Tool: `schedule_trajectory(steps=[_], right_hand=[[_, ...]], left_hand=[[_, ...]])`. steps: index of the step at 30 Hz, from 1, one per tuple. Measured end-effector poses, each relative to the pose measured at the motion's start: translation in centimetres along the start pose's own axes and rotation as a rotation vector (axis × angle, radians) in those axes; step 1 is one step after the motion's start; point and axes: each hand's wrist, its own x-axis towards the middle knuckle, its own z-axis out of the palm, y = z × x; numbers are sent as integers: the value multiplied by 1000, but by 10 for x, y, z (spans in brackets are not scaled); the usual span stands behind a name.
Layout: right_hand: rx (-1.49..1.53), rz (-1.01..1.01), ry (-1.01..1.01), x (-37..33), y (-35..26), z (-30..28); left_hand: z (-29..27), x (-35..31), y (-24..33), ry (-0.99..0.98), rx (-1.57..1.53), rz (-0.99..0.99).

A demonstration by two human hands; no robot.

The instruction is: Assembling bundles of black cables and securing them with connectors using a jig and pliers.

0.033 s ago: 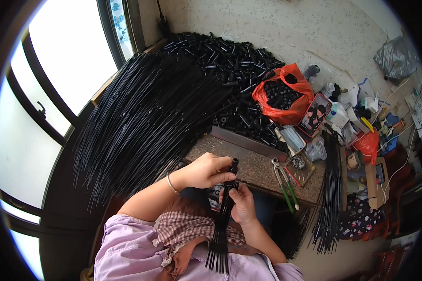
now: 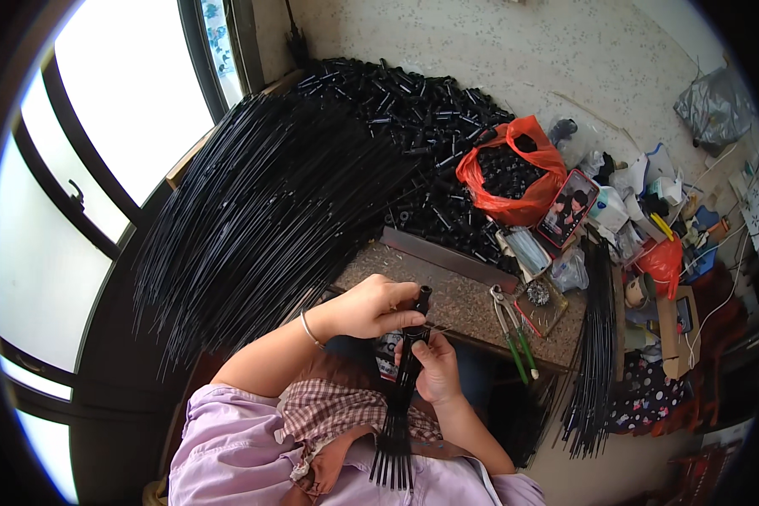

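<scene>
Upright in front of my body is a black umbrella frame (image 2: pixel 403 388), a bundle of thin ribs spread at the lower end with a black tubular piece (image 2: pixel 424 297) at its top. My left hand (image 2: pixel 371 309), with a bangle on the wrist, pinches the tubular piece between thumb and fingers. Just below it, my right hand (image 2: pixel 437 364) wraps round the upper part of the ribs, thumb in front. What looks like a thin wire sticks out near my right thumb. The fingers partly hide where the ribs meet the tube.
Long black ribs (image 2: pixel 261 211) lie heaped at the left, beside a pile of black tubular parts (image 2: pixel 430 110). A red bag (image 2: pixel 523 202) of small black parts, a propped phone (image 2: pixel 567 207) and green-handled pliers (image 2: pixel 514 333) are on the table. More ribs (image 2: pixel 594 337) hang over its right edge.
</scene>
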Motion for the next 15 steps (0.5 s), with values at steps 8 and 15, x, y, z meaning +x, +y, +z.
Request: schedule_trajectory(steps=[8, 15], right_hand=[[29, 25, -110, 1, 6, 0], [5, 23, -140, 7, 21, -3]], left_hand=[[16, -14, -1, 157, -567, -135], [25, -36, -4, 134, -1201, -243]])
